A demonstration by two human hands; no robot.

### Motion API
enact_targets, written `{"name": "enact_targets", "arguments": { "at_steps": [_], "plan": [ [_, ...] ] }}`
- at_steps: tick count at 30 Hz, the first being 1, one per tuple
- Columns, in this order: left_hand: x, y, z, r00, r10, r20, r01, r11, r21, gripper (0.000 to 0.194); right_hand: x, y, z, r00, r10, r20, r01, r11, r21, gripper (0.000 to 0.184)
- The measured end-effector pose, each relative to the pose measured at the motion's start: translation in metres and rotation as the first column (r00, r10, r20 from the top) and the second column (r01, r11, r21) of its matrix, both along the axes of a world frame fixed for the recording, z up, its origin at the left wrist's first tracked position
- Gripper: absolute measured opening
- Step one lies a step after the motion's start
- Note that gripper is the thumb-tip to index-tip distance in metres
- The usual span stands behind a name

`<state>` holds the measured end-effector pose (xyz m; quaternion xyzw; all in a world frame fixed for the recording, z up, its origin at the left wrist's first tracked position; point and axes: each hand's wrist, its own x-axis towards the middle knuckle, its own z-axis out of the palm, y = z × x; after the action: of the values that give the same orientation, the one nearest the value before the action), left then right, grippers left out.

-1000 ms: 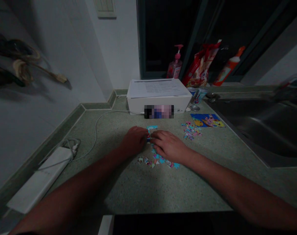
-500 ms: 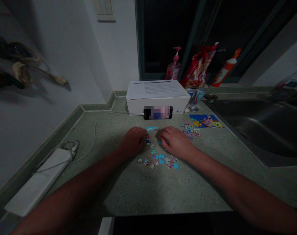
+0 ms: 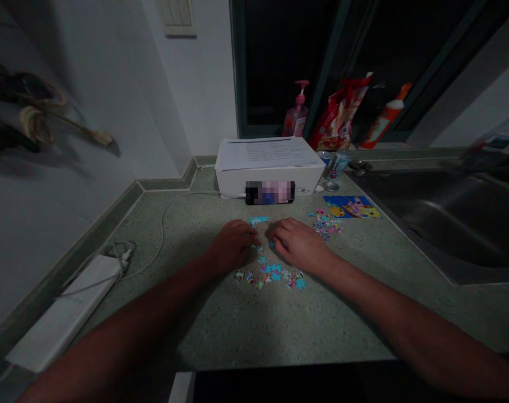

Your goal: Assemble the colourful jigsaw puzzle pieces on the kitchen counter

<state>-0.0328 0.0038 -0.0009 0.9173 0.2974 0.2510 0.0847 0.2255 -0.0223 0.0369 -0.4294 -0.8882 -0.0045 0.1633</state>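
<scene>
My left hand [image 3: 236, 244] rests on the counter with its fingers drawn together beside a small blue puzzle piece [image 3: 260, 250]. Whatever lies under those fingertips is hidden. Opposite it, my right hand [image 3: 299, 242] has bent fingers a little apart, nothing visible in them, near another blue piece [image 3: 272, 244]. Beyond the hands lies a short joined strip of light-blue puzzle pieces [image 3: 258, 220]. Closer to me, loose puzzle pieces [image 3: 275, 270] are spread in a rough row. A second pile of mixed pieces [image 3: 325, 224] sits right of my right hand.
A blue cartoon picture card [image 3: 353, 207] lies near the metal sink [image 3: 439, 218]. A phone [image 3: 270, 193] leans against a white box [image 3: 271, 159], its cable running left to a power strip [image 3: 69, 310]. A can [image 3: 337, 165] stands right of the box.
My left hand has shifted slightly right, and its fingers now cover the colourful pieces that showed beside them. My right hand has barely moved.
</scene>
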Motion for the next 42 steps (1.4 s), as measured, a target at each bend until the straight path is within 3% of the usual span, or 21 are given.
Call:
{"name": "enact_targets", "arguments": {
  "at_steps": [6,42],
  "plan": [
    [-0.0019,0.0037,-0.0071,0.999,-0.009,0.032,0.008,1.0,0.029,0.044,0.0008,0.0001,0.0003,1.0,0.0,-0.016,0.0,1.0,0.016,0.022],
    [-0.0006,0.005,-0.0106,0.997,0.01,0.073,-0.014,0.998,0.057,0.042,0.0025,0.002,-0.003,1.0,-0.007,-0.014,0.007,1.0,0.023,0.023]
  ]
}}
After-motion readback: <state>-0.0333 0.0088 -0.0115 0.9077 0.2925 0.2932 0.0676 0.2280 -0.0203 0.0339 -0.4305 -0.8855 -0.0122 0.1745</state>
